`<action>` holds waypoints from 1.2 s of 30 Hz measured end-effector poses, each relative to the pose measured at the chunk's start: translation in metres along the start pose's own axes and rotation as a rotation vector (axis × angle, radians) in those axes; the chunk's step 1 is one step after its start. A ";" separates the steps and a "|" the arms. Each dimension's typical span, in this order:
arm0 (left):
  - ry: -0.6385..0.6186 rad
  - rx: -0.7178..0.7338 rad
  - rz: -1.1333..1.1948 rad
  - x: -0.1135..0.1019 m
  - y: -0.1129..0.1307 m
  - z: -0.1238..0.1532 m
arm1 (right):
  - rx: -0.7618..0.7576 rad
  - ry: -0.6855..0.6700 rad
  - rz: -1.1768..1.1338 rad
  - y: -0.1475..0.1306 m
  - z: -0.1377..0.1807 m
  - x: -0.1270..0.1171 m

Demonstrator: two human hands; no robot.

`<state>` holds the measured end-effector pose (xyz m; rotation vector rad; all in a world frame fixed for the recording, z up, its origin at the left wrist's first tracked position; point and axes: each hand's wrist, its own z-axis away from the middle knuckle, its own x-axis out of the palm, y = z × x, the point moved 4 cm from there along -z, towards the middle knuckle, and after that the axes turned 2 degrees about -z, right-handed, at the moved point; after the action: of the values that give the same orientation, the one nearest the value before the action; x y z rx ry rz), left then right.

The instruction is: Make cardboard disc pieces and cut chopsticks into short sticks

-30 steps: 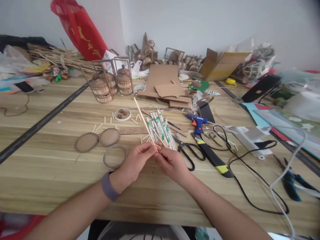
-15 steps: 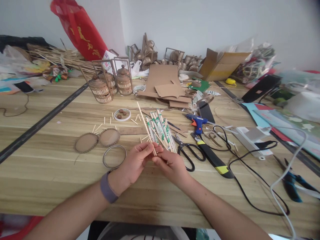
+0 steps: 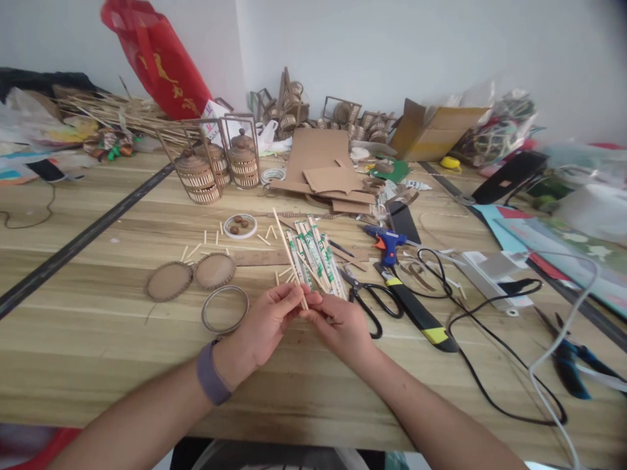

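Between my hands a pale wooden chopstick (image 3: 286,245) slants up and away to the left. My left hand (image 3: 274,316) pinches it near its lower end, thumb on top. The fingers of my right hand (image 3: 340,323) are closed on its bottom end, touching the left fingertips; part of that end is hidden. Just beyond lie several wrapped chopsticks (image 3: 313,251) in green-and-white sleeves. Black-handled scissors (image 3: 375,300) rest right of my right hand. A grey ring (image 3: 204,316) and two round cardboard discs (image 3: 169,281) lie left of my left hand.
A blue glue gun (image 3: 389,243), a black-and-yellow utility knife (image 3: 416,312) and looping cables are on the right, with pliers (image 3: 568,362) farther out. Small woven lanterns (image 3: 198,177) stand at the back left. Cardboard sheets (image 3: 318,153) lie at the back. Short stick pieces (image 3: 194,250) are scattered about.
The chopstick's upper end has dipped slightly and shifted a little to the right. Both hands stay together on its lower end; the view has shifted slightly.
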<state>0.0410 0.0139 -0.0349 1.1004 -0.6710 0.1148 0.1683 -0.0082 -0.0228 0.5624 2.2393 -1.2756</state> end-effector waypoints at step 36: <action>0.104 0.046 -0.133 -0.019 0.001 -0.007 | -0.114 0.412 0.087 -0.035 -0.005 -0.110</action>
<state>0.0287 0.0246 -0.0461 1.1724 -0.5030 0.0731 0.2341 -0.0324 0.0683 0.9382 2.5645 -1.0537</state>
